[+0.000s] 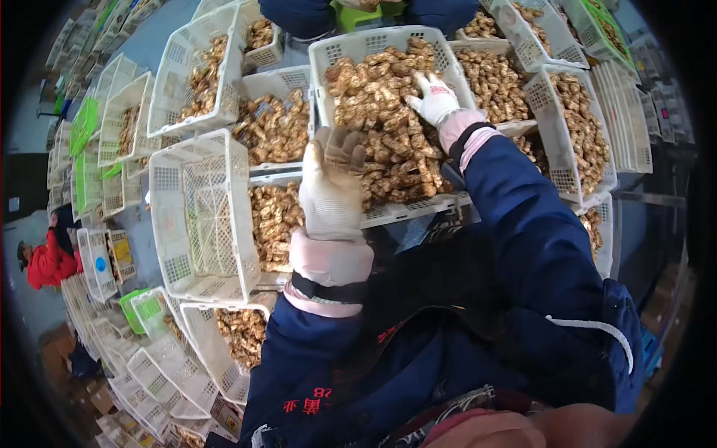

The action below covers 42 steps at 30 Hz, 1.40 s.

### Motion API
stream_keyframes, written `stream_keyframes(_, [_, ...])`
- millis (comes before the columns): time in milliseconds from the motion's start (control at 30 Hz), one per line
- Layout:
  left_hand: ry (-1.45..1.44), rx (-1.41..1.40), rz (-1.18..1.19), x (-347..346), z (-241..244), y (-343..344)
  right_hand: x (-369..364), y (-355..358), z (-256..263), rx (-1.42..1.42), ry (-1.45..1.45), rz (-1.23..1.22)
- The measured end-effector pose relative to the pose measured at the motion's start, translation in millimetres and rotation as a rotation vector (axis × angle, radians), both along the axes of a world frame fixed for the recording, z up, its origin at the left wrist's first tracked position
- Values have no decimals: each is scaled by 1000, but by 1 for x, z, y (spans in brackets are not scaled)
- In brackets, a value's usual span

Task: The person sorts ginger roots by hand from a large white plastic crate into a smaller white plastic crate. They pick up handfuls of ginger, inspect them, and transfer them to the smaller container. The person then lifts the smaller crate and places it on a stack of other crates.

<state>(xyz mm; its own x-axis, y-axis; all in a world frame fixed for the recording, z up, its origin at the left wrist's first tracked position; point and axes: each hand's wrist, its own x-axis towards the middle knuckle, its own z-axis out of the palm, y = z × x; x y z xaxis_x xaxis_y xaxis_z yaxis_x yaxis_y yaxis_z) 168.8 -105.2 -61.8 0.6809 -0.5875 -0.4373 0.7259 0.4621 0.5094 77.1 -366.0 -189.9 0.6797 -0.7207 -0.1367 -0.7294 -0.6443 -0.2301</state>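
A white plastic crate [386, 219] heaped with brown mushrooms [386, 112] stands straight in front of me. My left hand [333, 173], in a white knit glove with brown-soiled fingers, is raised over the crate's near left corner. Its palm side is turned up, the thumb is on the left, and no object shows in it. Farther out, my right hand [436, 101] lies on the mushrooms near the crate's right wall, in a white glove with red print. Its thumb and fingers are spread, and the mushrooms under the palm are hidden.
An upturned-on-its-side white crate [199, 218] stands at my left. Crates of mushrooms [274, 224] flank the middle one, with another crate [582, 134] on the right. Opposite me are a person's dark sleeves [299, 17]. A person in red [51, 260] is at far left.
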Motion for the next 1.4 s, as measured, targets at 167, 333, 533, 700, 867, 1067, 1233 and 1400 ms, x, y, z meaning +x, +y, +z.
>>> stream_keyframes(167, [13,-18,38,13,-3,-2,-1,-15,-1,25,87,9])
stream_keyframes(333, [5,-69,9,16,-5,-21,-33,7,39,-2,98,104])
stream_keyframes(533, [-116,-253,76,15,-5,-52,-81,79,20,-45,258,245])
stream_keyframes(700, [-11,-198,98,13,-2,-48,-120,78,24,200,118,281])
stream_keyframes(867, [-35,-179,92,13,1,-21,-105,44,22,98,-60,264])
stream_keyframes(1067, [62,-195,54,18,-1,-9,-31,12,45,-230,95,162])
stream_keyframes(1233, [125,-63,53,18,7,-9,-1,-49,-3,-433,458,240])
stream_keyframes(1400, [104,-33,39,26,5,-7,33,-70,-15,-17,546,142])
